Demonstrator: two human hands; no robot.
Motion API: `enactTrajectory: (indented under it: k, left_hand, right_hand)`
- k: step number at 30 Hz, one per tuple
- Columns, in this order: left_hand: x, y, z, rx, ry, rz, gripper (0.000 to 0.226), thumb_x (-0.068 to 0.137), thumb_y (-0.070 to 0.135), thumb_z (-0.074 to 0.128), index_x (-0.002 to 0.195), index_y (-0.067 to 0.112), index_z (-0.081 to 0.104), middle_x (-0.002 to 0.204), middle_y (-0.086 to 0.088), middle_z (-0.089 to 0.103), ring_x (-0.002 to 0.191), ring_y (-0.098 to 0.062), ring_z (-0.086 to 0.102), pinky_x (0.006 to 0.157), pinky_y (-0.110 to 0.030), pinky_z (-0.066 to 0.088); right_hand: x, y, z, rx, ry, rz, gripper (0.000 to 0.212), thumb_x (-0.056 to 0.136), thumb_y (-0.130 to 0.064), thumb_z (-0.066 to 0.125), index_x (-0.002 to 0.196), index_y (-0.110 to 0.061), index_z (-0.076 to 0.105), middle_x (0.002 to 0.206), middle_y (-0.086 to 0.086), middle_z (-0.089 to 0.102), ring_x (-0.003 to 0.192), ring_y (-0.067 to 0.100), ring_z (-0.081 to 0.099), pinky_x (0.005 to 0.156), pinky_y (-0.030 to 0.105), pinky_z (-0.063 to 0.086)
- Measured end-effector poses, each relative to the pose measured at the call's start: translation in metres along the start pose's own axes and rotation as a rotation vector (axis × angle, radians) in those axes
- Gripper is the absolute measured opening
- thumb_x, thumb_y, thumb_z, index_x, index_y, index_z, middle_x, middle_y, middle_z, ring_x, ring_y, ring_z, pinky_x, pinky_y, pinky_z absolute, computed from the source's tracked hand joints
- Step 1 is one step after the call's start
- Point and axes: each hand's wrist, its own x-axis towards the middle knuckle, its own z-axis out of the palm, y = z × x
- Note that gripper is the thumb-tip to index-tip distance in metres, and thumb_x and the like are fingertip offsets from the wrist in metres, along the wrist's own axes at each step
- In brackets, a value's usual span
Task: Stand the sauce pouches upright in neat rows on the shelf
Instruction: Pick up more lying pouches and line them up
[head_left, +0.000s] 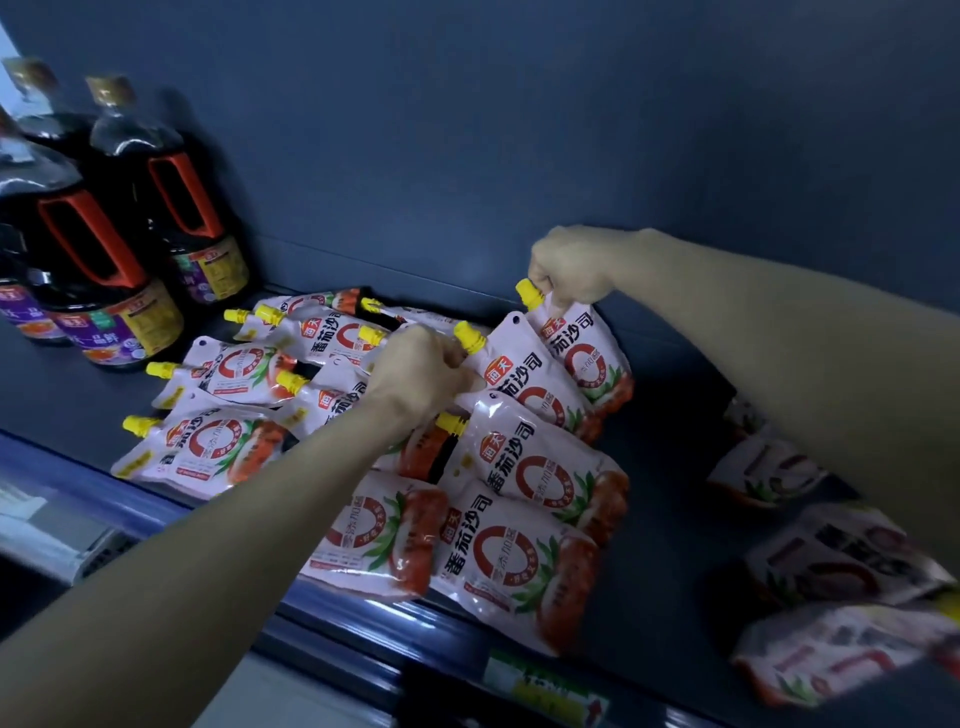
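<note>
Both arms reach in; left hand and right hand each pinch a sauce pouch top.

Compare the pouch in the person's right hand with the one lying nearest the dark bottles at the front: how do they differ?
The held pouch is raised near upright by its top at the back wall, pinched in the right hand; the front-left pouch lies flat, untouched, by the shelf's front edge. The held pouch's cap points up; the other's points left. Both are white pouches with yellow caps and the same red ring design.
</note>
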Motion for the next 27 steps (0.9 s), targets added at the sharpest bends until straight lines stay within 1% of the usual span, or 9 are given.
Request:
enactTrajectory:
  k: [2, 4, 6, 8, 15, 17, 20, 23, 27]
  left_hand:
    - [0.004, 0.013, -0.002, -0.016, -0.008, 0.029, 0.032, 0.071, 0.019, 0.078, 0.048, 0.012, 0.056, 0.052, -0.001, 0.057, 0.045, -0.016, 0.059, 0.037, -0.02, 0.042]
    - [0.008, 0.03, -0.002, 0.068, -0.014, 0.087, 0.023, 0.07, 0.023, 0.077, 0.054, 0.015, 0.063, 0.06, -0.007, 0.066, 0.055, -0.02, 0.059, 0.047, -0.022, 0.043]
    - [0.01, 0.049, 0.0, 0.1, -0.014, 0.147, 0.013, 0.068, 0.026, 0.077, 0.068, 0.013, 0.072, 0.072, -0.015, 0.07, 0.07, -0.029, 0.063, 0.057, -0.027, 0.043]
    - [0.01, 0.064, 0.006, 0.106, -0.025, 0.203, 0.013, 0.068, 0.026, 0.077, 0.069, 0.014, 0.073, 0.072, -0.015, 0.07, 0.074, -0.032, 0.062, 0.058, -0.027, 0.038]
    - [0.012, 0.093, 0.024, 0.104, -0.1, 0.27, 0.015, 0.068, 0.026, 0.079, 0.061, 0.021, 0.067, 0.067, -0.005, 0.066, 0.066, -0.022, 0.059, 0.06, -0.025, 0.037]
    - [0.013, 0.094, 0.025, 0.144, -0.178, 0.276, 0.021, 0.07, 0.022, 0.077, 0.056, 0.02, 0.062, 0.062, -0.004, 0.063, 0.063, -0.022, 0.056, 0.057, -0.024, 0.036]
    - [0.014, 0.096, 0.027, 0.231, -0.25, 0.26, 0.031, 0.069, 0.019, 0.076, 0.047, 0.013, 0.054, 0.051, -0.003, 0.046, 0.056, -0.023, 0.043, 0.048, -0.025, 0.029]
    - [0.017, 0.099, 0.031, 0.212, -0.224, 0.251, 0.04, 0.068, 0.02, 0.078, 0.043, 0.011, 0.049, 0.046, -0.002, 0.037, 0.049, -0.019, 0.034, 0.044, -0.024, 0.025]
    - [0.022, 0.101, 0.038, 0.145, -0.152, 0.215, 0.045, 0.071, 0.018, 0.076, 0.04, 0.012, 0.043, 0.045, -0.002, 0.035, 0.044, -0.016, 0.031, 0.043, -0.023, 0.024]
  right_hand:
    - [-0.019, 0.014, -0.001, 0.032, 0.015, 0.064, 0.018, 0.075, -0.016, 0.077, 0.074, -0.008, 0.062, 0.072, 0.007, 0.058, 0.072, 0.027, 0.055, 0.06, 0.026, 0.039]
    - [-0.039, 0.027, 0.002, 0.079, 0.029, 0.13, 0.019, 0.075, -0.017, 0.077, 0.077, -0.005, 0.063, 0.072, 0.008, 0.057, 0.07, 0.026, 0.053, 0.059, 0.025, 0.039]
    - [-0.055, 0.041, 0.009, 0.133, 0.06, 0.206, 0.023, 0.074, -0.017, 0.076, 0.067, -0.005, 0.058, 0.064, 0.007, 0.053, 0.066, 0.025, 0.049, 0.059, 0.027, 0.038]
    - [-0.069, 0.051, 0.018, 0.174, 0.083, 0.288, 0.036, 0.073, -0.018, 0.076, 0.054, -0.011, 0.046, 0.054, 0.004, 0.045, 0.064, 0.026, 0.046, 0.058, 0.028, 0.037]
    - [-0.099, 0.07, 0.035, 0.208, 0.124, 0.481, 0.036, 0.075, -0.017, 0.074, 0.053, -0.013, 0.045, 0.056, 0.002, 0.046, 0.067, 0.028, 0.052, 0.055, 0.026, 0.038]
    - [-0.104, 0.073, 0.037, 0.23, 0.12, 0.509, 0.036, 0.076, -0.017, 0.073, 0.052, -0.013, 0.046, 0.054, 0.001, 0.049, 0.069, 0.027, 0.055, 0.058, 0.028, 0.042]
    - [-0.106, 0.075, 0.037, 0.32, 0.085, 0.523, 0.034, 0.082, -0.018, 0.067, 0.053, -0.013, 0.049, 0.053, 0.002, 0.062, 0.072, 0.025, 0.064, 0.069, 0.034, 0.053]
    - [-0.105, 0.069, 0.039, 0.376, 0.113, 0.528, 0.034, 0.083, -0.012, 0.062, 0.052, -0.011, 0.05, 0.062, 0.009, 0.069, 0.077, 0.026, 0.071, 0.073, 0.033, 0.056]
    - [-0.103, 0.06, 0.039, 0.435, 0.177, 0.552, 0.021, 0.082, -0.003, 0.062, 0.063, -0.006, 0.055, 0.068, 0.015, 0.062, 0.08, 0.032, 0.072, 0.078, 0.039, 0.06]
